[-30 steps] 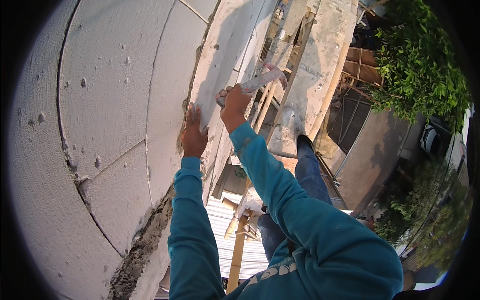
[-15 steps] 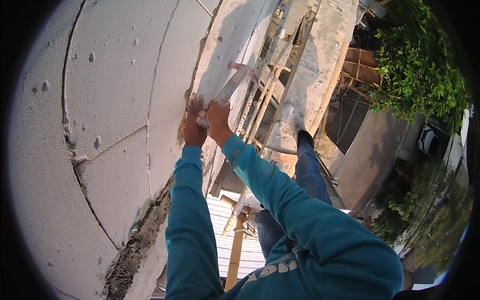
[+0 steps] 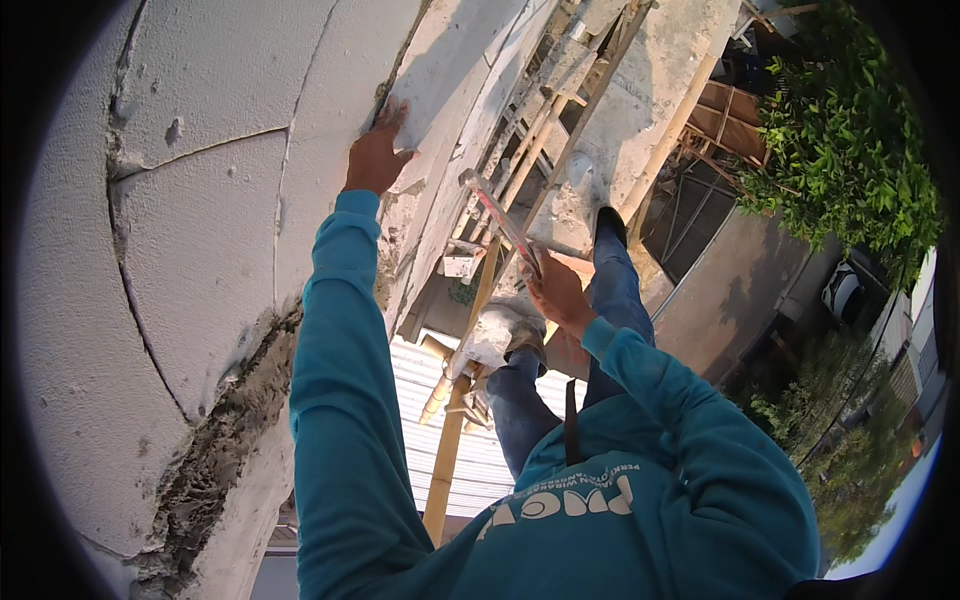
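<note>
My left hand (image 3: 378, 150) rests, fingers apart, on the pale block wall (image 3: 205, 220), by a rough joint and the white ledge (image 3: 440, 95). My right hand (image 3: 556, 290) grips a mortar-spattered hammer (image 3: 497, 213) with red patches, held low in front of my body, right of the ledge, its head tipped up toward the wall. My forearms are in teal sleeves.
Narrow, mortar-stained scaffold planks (image 3: 650, 90) and bamboo poles (image 3: 446, 455) run beside the wall, with my shoes and jeans over them. Below lie a white corrugated roof (image 3: 370, 375) and paving (image 3: 735, 290). A tree (image 3: 840, 170) and a parked vehicle (image 3: 843, 292) are at right.
My right hand has drawn the hammer back and down to the right, away from my left hand. My left hand has slid up along the wall edge. More of both legs shows.
</note>
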A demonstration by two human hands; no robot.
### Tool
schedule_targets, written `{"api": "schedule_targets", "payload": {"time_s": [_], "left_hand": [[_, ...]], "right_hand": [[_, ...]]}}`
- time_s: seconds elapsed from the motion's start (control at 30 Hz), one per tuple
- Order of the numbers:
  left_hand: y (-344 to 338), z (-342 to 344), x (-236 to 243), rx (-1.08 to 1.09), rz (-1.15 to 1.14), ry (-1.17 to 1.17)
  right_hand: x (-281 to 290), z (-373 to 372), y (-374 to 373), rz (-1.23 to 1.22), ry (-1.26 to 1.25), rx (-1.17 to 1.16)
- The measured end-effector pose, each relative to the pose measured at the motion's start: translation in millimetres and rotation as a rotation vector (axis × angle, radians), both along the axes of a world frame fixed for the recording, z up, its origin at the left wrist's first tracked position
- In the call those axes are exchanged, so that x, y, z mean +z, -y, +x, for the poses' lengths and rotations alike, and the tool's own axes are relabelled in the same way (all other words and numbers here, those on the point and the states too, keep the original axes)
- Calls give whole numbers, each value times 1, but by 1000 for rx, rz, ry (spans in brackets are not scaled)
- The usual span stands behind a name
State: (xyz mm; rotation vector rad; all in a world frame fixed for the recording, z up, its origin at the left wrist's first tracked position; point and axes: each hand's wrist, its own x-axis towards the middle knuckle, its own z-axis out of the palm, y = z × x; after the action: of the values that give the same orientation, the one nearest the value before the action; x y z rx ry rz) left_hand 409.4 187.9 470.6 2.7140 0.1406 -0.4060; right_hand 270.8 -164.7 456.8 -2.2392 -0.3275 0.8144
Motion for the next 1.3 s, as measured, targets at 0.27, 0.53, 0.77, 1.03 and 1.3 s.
{"api": "schedule_targets", "payload": {"time_s": [0.27,0.53,0.77,1.03,1.3], "left_hand": [[11,-2,0,28,60,10],[14,-4,-5,55,79,-41],[14,-7,-7,13,67,39],[17,-19,-13,48,102,46],[5,-43,-14,-127,126,102]], "right_hand": [[-15,7,-48,148,281,634],[-18,41,-90,-56,432,512],[-33,77,-74,34,418,515],[-45,-40,-58,141,-153,345],[-9,-66,-121,830,-1033,-1320]]}}
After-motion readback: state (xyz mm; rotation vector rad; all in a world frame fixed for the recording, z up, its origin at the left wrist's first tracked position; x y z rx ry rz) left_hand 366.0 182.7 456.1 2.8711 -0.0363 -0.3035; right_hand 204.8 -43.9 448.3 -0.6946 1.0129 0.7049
